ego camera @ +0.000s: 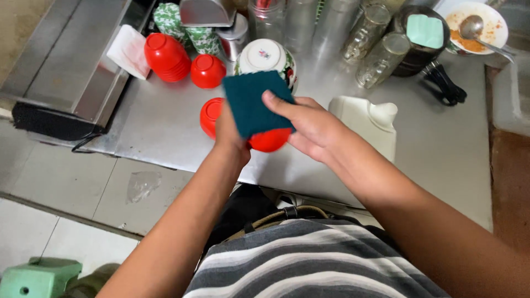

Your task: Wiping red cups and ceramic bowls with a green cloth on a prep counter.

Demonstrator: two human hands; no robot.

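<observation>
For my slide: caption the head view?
Right hand presses green scouring pad on red bowl held by left hand.

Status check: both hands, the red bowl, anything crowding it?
Left hand grips red bowl. Right hand presses green scouring pad on it. Patterned bowl and white jug close by on steel counter.

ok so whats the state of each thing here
red bowl: held in left hand
green scouring pad: pressed on bowl by right hand
red bowl stack: upside down
patterned bowl: upside down
white jug: lying flat
plate: dirty, spoon on it
</observation>
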